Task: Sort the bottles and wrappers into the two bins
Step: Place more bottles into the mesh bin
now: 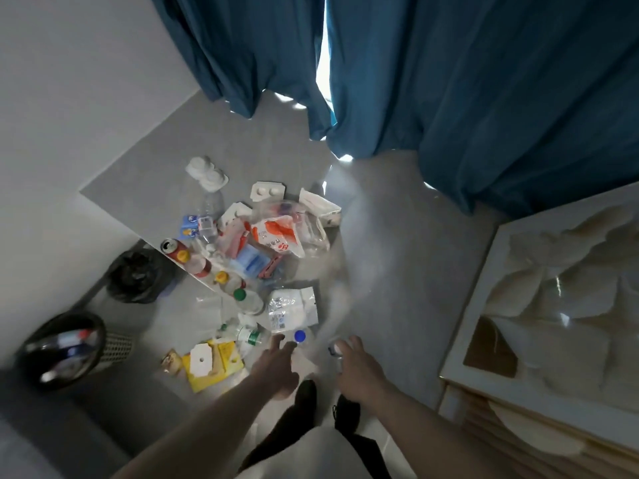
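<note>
- A clear bottle with a blue cap is being seen lying on the grey floor, at the near end of the litter pile; its body is blurred, so its long axis cannot be told.
- The left hand is being held just beside the blue cap, fingers spread and released, with nothing gripped.
- The right hand is being held to the right of the blue cap, fingers curled on a small white-and-blue object; whether it is gripped firmly cannot be told.
- A white bag with an orange print is being shown beyond the blue cap; its characters are too blurred to be read.
- A bottle with a green-and-white label is being shown lying left of the blue cap, its long axis running left to right.
- A black mesh bin, holding bottles, is being shown far left of the blue cap.
- A bin lined with a black bag is being shown beyond the mesh bin.
</note>
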Available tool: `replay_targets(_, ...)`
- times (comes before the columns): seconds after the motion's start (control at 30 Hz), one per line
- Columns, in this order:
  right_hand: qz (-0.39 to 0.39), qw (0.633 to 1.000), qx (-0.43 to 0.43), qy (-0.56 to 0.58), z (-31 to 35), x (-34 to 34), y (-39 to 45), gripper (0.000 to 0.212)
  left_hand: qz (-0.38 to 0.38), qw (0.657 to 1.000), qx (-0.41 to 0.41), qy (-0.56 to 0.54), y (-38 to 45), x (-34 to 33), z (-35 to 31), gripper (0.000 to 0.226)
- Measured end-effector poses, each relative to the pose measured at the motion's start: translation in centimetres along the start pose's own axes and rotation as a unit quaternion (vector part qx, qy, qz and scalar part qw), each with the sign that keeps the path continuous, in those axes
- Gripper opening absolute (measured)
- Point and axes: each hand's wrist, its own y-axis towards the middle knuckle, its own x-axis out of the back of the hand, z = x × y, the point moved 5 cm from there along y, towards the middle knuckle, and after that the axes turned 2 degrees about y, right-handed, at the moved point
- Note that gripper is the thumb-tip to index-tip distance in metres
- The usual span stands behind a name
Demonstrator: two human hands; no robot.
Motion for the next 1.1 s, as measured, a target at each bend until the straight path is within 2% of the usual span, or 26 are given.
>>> replay_targets(0.2, -0.004, 1.000, 0.023, 0.015, -1.2, -0.4, 3.0, 0.052, 0.016, 1.000, -0.010, 0.004, 4.8, -0.7, -1.2, 0.056)
replay_targets(0.37, -0.001, 0.999, 0.034, 0.009, -1.7, -2.1, 5.8, 0.041, 0.056, 0.998, -0.016, 0.040, 8.7, -2.8, -0.6, 0.056)
replay_targets(0.47, -0.029, 0.999, 0.029, 0.019, -2.3, -2.6, 6.7, 0.038, 0.071, 0.995, -0.021, 0.062, 9.8, -3.8, 0.1, 0.051)
replay_targets(0.6, -0.082, 0.996, 0.018, 0.029, -3.4, -1.9, 6.3, 0.033, 0.058, 0.997, -0.039, 0.040, 10.5, -4.3, 0.1, 0.050)
replay_targets(0.87, -0.086, 0.996, -0.026, 0.020, -6.7, 0.8, 0.1, 0.020, 0.040, 0.997, -0.071, 0.006, 4.8, -2.5, -2.4, 0.050)
replay_targets(1.0, -0.095, 0.993, -0.062, 0.017, -7.7, 2.1, -2.8, 0.011, 0.007, 0.996, -0.091, -0.014, 0.6, -1.0, -3.9, 0.051)
replay_targets(1.1, -0.094, 0.993, -0.067, -0.003, -7.6, 2.7, -3.7, 0.012, -0.016, 0.995, -0.094, -0.035, -2.2, -0.2, -4.4, 0.053)
